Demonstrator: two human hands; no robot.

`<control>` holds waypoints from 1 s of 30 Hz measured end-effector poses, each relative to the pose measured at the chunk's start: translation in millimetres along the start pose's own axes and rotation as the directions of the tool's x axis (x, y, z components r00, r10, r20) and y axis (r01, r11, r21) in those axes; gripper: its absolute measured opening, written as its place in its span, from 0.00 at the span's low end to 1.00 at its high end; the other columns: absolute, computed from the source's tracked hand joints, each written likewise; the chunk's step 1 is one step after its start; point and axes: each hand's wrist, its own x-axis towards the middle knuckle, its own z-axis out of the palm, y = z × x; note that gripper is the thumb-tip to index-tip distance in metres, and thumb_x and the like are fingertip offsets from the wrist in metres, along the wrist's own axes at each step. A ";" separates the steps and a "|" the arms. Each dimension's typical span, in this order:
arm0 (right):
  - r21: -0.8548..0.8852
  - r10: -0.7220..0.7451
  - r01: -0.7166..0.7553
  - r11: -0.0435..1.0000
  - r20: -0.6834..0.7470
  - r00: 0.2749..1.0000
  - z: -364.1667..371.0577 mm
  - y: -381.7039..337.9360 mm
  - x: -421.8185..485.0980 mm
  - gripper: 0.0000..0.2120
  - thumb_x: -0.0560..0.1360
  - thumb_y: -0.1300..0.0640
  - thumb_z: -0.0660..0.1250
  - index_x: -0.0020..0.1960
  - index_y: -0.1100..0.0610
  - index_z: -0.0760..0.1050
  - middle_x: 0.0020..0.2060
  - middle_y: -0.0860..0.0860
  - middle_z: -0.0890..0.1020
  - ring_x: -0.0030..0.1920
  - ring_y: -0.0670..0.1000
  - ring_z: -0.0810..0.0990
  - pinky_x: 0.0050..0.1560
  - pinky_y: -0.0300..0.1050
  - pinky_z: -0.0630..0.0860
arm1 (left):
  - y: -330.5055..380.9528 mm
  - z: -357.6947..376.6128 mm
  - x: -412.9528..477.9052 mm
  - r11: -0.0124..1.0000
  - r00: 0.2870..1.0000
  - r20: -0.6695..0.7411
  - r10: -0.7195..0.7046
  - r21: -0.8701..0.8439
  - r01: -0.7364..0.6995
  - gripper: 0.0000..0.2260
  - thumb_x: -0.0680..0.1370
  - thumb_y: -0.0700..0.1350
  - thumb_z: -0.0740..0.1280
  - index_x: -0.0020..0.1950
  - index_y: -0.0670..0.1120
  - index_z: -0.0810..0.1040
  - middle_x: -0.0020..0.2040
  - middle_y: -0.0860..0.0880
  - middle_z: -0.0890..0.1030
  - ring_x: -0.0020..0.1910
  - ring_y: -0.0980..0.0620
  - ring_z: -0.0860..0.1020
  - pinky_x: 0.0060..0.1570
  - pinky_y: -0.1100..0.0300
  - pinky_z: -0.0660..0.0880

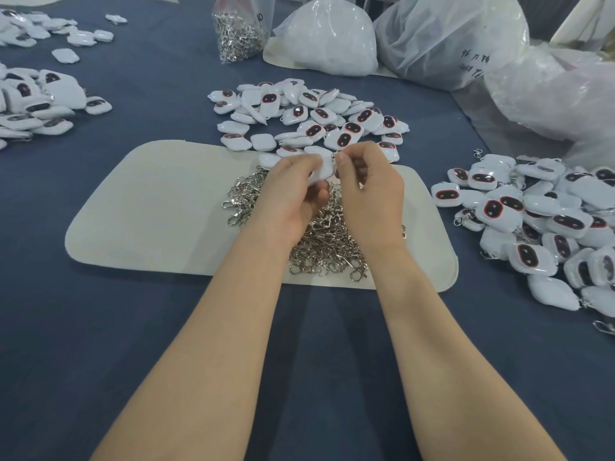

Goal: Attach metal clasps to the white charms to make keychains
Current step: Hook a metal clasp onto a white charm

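My left hand (293,191) grips a white charm (324,169) above the cream mat (159,207). My right hand (369,191) pinches a small metal clasp (333,156) against the charm's top corner; most of the clasp is hidden by my fingers. Beneath both hands lies a heap of loose silver clasps (319,247) on the mat. A pile of white charms with dark red-rimmed faces (312,118) lies just beyond the mat.
Charms with clasps on them are heaped at the right (539,224). More white charms lie at the left (36,104) and far left back (40,28). A clear bag of clasps (238,31) and big white plastic bags (449,38) stand at the back on the blue cloth.
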 end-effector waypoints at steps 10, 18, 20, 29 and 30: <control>-0.061 0.098 -0.093 0.994 0.086 0.991 -4.1 2.4 3.4 0.05 0.79 0.57 0.62 0.44 0.55 0.73 0.35 0.46 0.78 0.38 0.47 0.75 0.39 0.31 0.68 | -6.7 -2.6 -6.8 0.415 0.737 0.263 0.623 0.688 -0.596 0.06 0.78 0.42 0.63 0.50 0.53 0.71 0.44 0.56 0.76 0.36 0.62 0.73 0.39 0.67 0.71; 0.149 0.307 -0.340 0.929 0.205 0.929 -11.3 6.5 8.8 0.09 0.79 0.58 0.62 0.40 0.56 0.75 0.30 0.49 0.78 0.35 0.50 0.74 0.44 0.54 0.75 | -12.0 -3.2 -3.9 0.314 0.724 0.336 0.602 0.735 -0.602 0.05 0.80 0.43 0.62 0.53 0.52 0.72 0.45 0.56 0.76 0.37 0.63 0.75 0.36 0.71 0.69; 0.215 0.306 -0.344 0.914 0.194 0.932 -8.8 5.3 7.9 0.08 0.79 0.59 0.63 0.41 0.55 0.75 0.33 0.51 0.79 0.37 0.52 0.75 0.45 0.54 0.75 | -9.9 -2.4 -2.0 0.539 0.810 0.190 0.555 0.659 -0.525 0.05 0.79 0.43 0.63 0.49 0.53 0.71 0.43 0.54 0.77 0.32 0.63 0.75 0.34 0.69 0.71; 0.222 0.272 -0.327 0.919 0.244 0.931 -6.1 4.3 6.2 0.08 0.78 0.63 0.61 0.47 0.50 0.74 0.38 0.50 0.80 0.40 0.49 0.76 0.46 0.50 0.75 | -1.3 -5.7 1.6 0.976 0.988 -0.043 0.151 0.167 -0.142 0.02 0.79 0.40 0.64 0.47 0.46 0.74 0.40 0.47 0.77 0.25 0.59 0.74 0.27 0.66 0.72; 0.221 0.275 -0.329 0.918 0.244 0.930 -5.5 3.7 6.0 0.09 0.78 0.63 0.61 0.47 0.50 0.74 0.38 0.50 0.81 0.40 0.49 0.76 0.46 0.49 0.75 | -0.7 -5.8 1.6 0.978 0.989 -0.042 0.141 0.161 -0.133 0.02 0.79 0.40 0.64 0.47 0.46 0.74 0.40 0.47 0.77 0.26 0.58 0.74 0.27 0.66 0.72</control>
